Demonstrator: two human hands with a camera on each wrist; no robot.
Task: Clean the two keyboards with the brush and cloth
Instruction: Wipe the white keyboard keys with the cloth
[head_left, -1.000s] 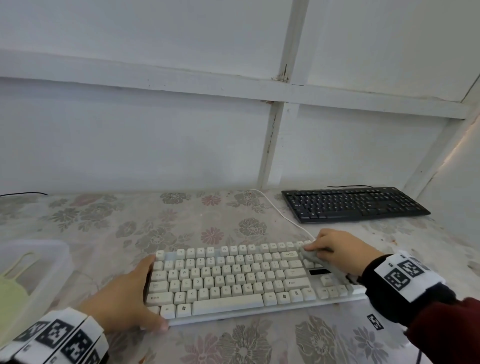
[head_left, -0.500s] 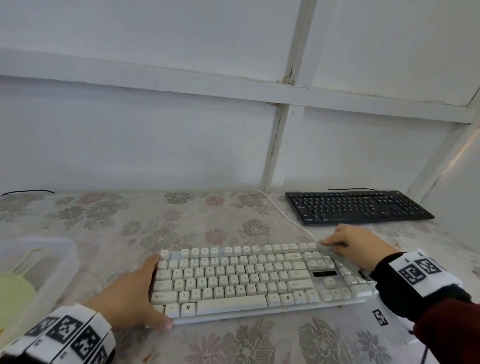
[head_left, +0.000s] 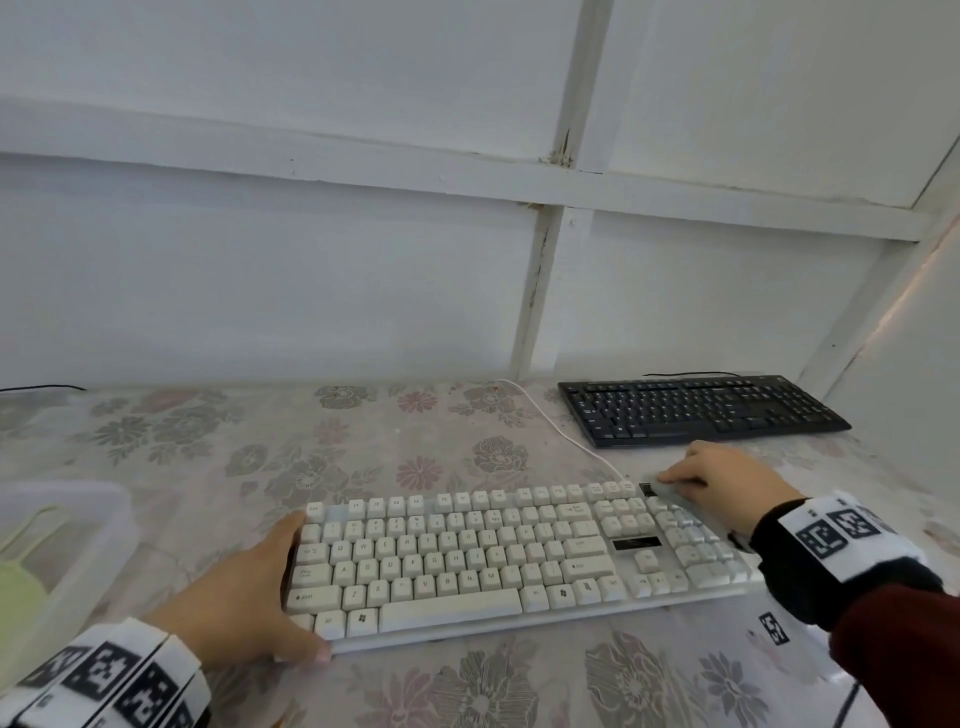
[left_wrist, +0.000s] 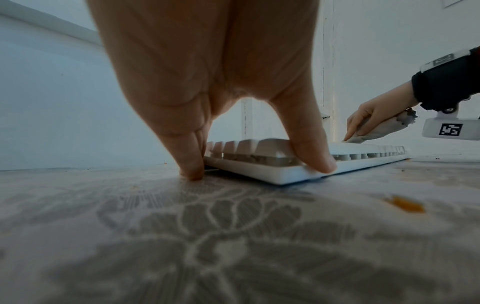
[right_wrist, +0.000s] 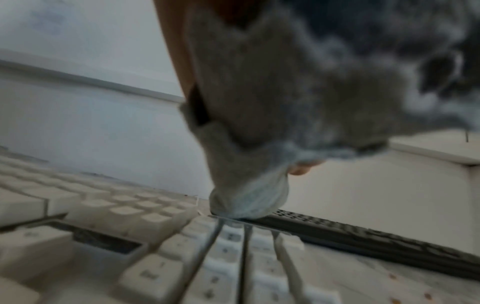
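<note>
A white keyboard (head_left: 519, 556) lies on the floral tablecloth in front of me. My left hand (head_left: 249, 592) braces its left end, with the thumb (left_wrist: 311, 156) on the front corner and the fingers (left_wrist: 189, 162) on the table by the side edge (left_wrist: 259, 164). My right hand (head_left: 722, 480) holds a grey cloth (right_wrist: 259, 144) and presses it on the keyboard's far right corner, above the number pad (right_wrist: 233, 257). That cloth (left_wrist: 381, 128) also shows bunched under the right palm. A black keyboard (head_left: 701, 408) lies at the back right. No brush is in view.
A clear plastic bin (head_left: 67, 561) with something pale green inside stands at the left edge. The white keyboard's cable (head_left: 550, 421) runs back toward the wall. White panelled walls close the table behind and on the right. Orange crumbs (left_wrist: 407, 205) lie on the tablecloth.
My right hand has slid the cloth from the keys left of the number pad toward the far right corner of the white keyboard. My left hand has stayed on the left end.
</note>
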